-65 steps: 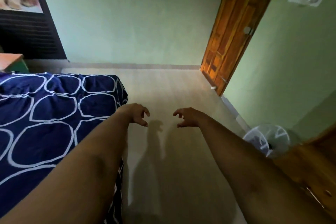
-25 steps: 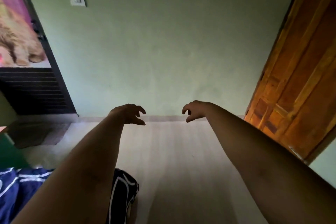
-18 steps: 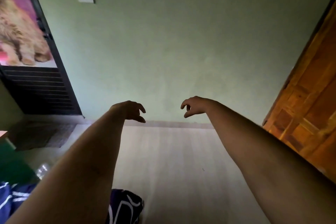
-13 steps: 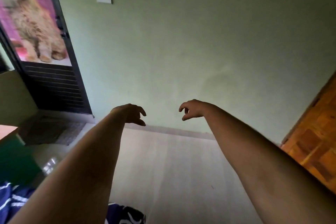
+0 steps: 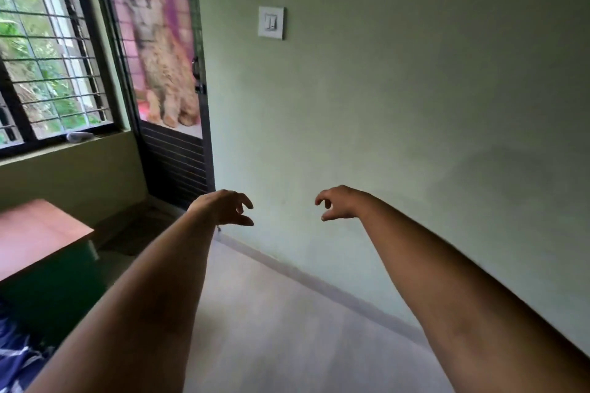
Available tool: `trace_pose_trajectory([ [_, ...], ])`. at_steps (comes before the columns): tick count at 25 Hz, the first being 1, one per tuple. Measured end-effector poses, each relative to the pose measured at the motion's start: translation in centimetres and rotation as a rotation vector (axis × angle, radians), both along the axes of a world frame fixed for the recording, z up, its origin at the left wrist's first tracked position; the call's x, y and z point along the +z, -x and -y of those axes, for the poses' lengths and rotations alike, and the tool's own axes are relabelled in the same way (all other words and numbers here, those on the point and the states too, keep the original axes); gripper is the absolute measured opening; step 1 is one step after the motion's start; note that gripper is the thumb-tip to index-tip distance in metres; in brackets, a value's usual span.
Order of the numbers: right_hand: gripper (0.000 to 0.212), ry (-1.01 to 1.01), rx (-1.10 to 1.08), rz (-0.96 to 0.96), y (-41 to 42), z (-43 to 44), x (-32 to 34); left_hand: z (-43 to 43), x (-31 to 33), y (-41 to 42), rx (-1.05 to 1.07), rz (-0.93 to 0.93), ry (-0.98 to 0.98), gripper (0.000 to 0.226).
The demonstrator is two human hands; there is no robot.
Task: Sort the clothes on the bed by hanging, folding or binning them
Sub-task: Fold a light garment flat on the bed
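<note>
Both arms reach forward at mid-height in front of a pale green wall. My left hand [image 5: 225,207] hangs with loosely curled fingers and holds nothing. My right hand [image 5: 338,202] mirrors it a short gap to the right, fingers loosely curled, also holding nothing. Only a sliver of the bed's navy sheet with white lines [image 5: 14,357] shows at the bottom left corner. No clothes are in view.
A barred window [image 5: 48,51] fills the upper left. Beside it stands a dark door with a cat poster [image 5: 162,73]. A reddish table top on a green base [image 5: 38,233] sits at the left. A light switch [image 5: 271,22] is on the wall. Pale floor [image 5: 287,329] lies below.
The view has swung left and upward: the wooden door left the frame, the window and table came in, and the bed slid almost out. Both hands keep the same loose pose.
</note>
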State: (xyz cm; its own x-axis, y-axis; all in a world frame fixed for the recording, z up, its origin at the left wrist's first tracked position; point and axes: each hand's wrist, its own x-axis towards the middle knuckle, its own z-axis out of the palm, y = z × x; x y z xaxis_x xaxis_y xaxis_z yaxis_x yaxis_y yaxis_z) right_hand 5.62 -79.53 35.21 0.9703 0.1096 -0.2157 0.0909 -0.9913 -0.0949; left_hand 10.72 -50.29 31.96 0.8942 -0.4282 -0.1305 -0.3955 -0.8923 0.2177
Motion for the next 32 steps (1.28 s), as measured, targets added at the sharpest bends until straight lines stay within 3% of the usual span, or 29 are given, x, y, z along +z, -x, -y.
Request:
trace_pose_trajectory([
  [4, 0.048, -0.024, 0.112, 0.031, -8.6, -1.1, 0.6, -0.9, 0.5, -5.5, 0.094, -0.043, 0.034, 0.043],
  [9, 0.048, -0.023, 0.268, -0.001, -17.9, -7.2, -0.6, -6.9, -1.1, -11.2, 0.231, -0.037, 0.016, 0.05],
  [23, 0.049, -0.041, 0.64, 0.015, -45.0, -34.3, -0.3, -30.4, -0.6, -31.2, 0.573, 0.008, 0.031, 0.059],
  [32, 0.047, 0.023, 0.882, 0.013, -56.9, -51.6, -3.9, -44.5, -1.3, -34.7, 0.774, -0.074, 0.017, 0.051],
])
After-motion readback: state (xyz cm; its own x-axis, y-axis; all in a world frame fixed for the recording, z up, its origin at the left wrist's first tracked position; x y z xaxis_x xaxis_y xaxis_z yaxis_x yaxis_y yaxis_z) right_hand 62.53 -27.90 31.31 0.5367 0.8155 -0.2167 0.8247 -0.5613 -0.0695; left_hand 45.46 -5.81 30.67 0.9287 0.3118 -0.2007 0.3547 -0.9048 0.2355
